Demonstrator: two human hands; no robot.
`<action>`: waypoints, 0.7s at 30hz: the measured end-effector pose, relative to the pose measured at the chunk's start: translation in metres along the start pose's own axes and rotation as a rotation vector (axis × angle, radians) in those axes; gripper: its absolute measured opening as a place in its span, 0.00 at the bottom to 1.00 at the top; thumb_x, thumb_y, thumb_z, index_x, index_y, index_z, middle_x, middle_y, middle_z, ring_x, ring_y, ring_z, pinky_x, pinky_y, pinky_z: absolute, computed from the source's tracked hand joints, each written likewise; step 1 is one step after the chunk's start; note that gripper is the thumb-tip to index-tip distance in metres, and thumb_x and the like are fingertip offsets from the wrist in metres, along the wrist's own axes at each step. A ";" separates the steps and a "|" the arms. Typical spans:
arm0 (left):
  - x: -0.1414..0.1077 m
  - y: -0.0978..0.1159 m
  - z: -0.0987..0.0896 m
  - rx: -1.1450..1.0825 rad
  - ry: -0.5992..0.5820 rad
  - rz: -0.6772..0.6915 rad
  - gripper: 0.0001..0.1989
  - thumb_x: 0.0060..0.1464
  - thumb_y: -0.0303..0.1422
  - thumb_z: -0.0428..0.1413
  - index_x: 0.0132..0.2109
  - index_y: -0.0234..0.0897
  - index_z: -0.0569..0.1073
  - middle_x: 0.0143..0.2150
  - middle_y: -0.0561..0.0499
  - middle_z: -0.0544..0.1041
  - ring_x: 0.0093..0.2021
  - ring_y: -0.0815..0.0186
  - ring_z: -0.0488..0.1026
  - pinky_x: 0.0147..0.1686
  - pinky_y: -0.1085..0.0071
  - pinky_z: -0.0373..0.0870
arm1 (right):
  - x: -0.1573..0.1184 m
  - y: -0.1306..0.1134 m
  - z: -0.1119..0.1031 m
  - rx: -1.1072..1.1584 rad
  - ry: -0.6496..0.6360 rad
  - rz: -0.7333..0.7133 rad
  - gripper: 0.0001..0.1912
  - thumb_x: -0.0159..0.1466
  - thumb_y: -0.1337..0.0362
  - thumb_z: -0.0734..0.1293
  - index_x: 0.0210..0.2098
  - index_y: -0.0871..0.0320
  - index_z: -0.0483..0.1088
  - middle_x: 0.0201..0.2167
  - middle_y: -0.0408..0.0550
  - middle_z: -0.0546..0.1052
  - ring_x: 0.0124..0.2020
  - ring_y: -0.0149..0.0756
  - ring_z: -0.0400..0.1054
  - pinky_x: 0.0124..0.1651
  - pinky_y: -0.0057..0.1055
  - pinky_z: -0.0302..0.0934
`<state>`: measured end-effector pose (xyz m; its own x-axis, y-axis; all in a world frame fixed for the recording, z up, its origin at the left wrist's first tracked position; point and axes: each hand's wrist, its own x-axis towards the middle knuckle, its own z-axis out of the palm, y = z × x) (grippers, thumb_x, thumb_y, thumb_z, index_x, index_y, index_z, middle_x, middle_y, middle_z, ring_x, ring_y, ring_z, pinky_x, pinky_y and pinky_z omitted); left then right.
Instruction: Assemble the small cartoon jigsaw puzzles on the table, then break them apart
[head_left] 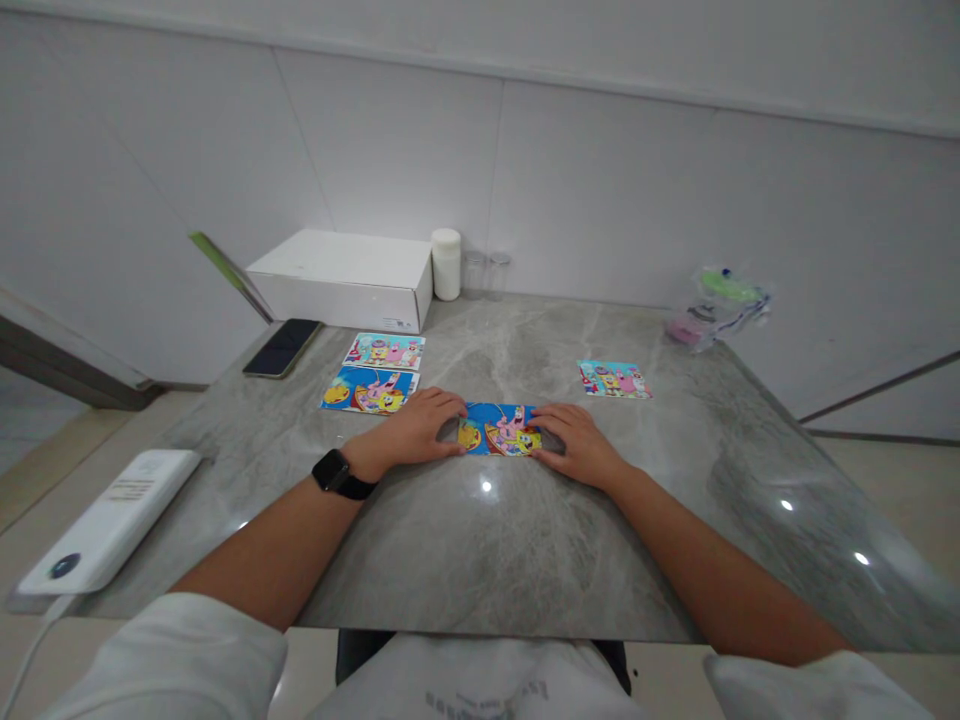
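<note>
A blue cartoon card lies in the middle of the grey marble table, between my two hands. My left hand, with a black watch on its wrist, grips the card's left edge between thumb and fingers. The right edge is gripped the same way by my right hand. To the left lie a similar blue card and, just behind it, a light card with a row of cartoon figures. Another light card rests apart on the right.
On the table are a black phone, a white box, a white bottle beside two clear glasses, a plastic bag with green and pink items, and a white power bank with a cable at front left.
</note>
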<state>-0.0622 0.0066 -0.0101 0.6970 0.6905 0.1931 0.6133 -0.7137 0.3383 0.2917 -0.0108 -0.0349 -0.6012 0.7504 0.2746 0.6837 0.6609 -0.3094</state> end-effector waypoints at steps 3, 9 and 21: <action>0.001 -0.004 0.003 -0.012 0.001 -0.002 0.23 0.60 0.50 0.65 0.54 0.42 0.75 0.60 0.45 0.78 0.61 0.50 0.72 0.63 0.52 0.67 | 0.000 -0.001 0.001 -0.002 -0.001 -0.003 0.21 0.67 0.52 0.73 0.58 0.48 0.76 0.60 0.53 0.79 0.61 0.52 0.71 0.66 0.55 0.60; 0.004 -0.007 0.015 -0.046 0.006 0.014 0.24 0.59 0.51 0.66 0.56 0.43 0.76 0.64 0.45 0.76 0.65 0.51 0.71 0.65 0.52 0.65 | -0.009 -0.004 -0.005 -0.049 -0.020 0.017 0.22 0.68 0.51 0.71 0.59 0.50 0.76 0.60 0.54 0.79 0.61 0.51 0.71 0.69 0.57 0.56; 0.072 0.061 0.044 0.009 -0.063 0.211 0.22 0.60 0.49 0.64 0.55 0.42 0.76 0.59 0.42 0.76 0.60 0.50 0.71 0.64 0.51 0.66 | -0.091 0.013 -0.037 -0.146 0.019 0.207 0.23 0.67 0.59 0.69 0.61 0.53 0.73 0.60 0.57 0.78 0.61 0.53 0.71 0.68 0.57 0.57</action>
<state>0.0419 0.0080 -0.0157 0.8322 0.5169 0.2006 0.4542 -0.8430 0.2882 0.3706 -0.0704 -0.0304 -0.4354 0.8685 0.2368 0.8447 0.4851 -0.2262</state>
